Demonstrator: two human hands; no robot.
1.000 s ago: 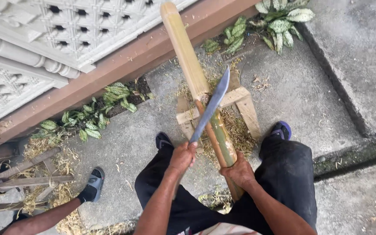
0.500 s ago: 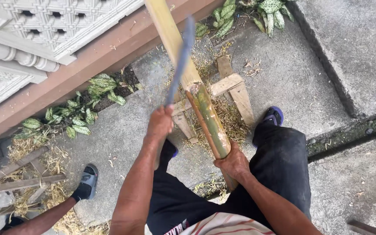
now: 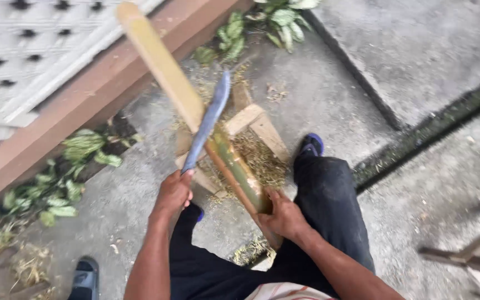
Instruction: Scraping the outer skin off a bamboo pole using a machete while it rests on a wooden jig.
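Note:
My left hand (image 3: pixel 173 191) grips the handle of a long machete (image 3: pixel 208 123), whose blurred blade lies along a thick bamboo pole (image 3: pixel 165 72). The pole is yellow at its far end and green with stripped patches near me. It slants from upper left down to my right hand (image 3: pixel 284 215), which clasps its near end. The pole rests across a small wooden frame (image 3: pixel 254 119) on the concrete ground. Both my knees in dark trousers flank the pole.
Shavings (image 3: pixel 259 161) litter the ground under the frame. A brown ledge (image 3: pixel 79 105) with a white lattice wall runs along the upper left, with leafy plants (image 3: pixel 65 189) at its base. Another person's shoe (image 3: pixel 85 275) is at lower left. Wooden slats (image 3: pixel 468 255) lie at lower right.
The machete was raised half a second ago and has come down onto the bamboo. The camera view has tilted and moved closer. My right hand kept its hold on the pole.

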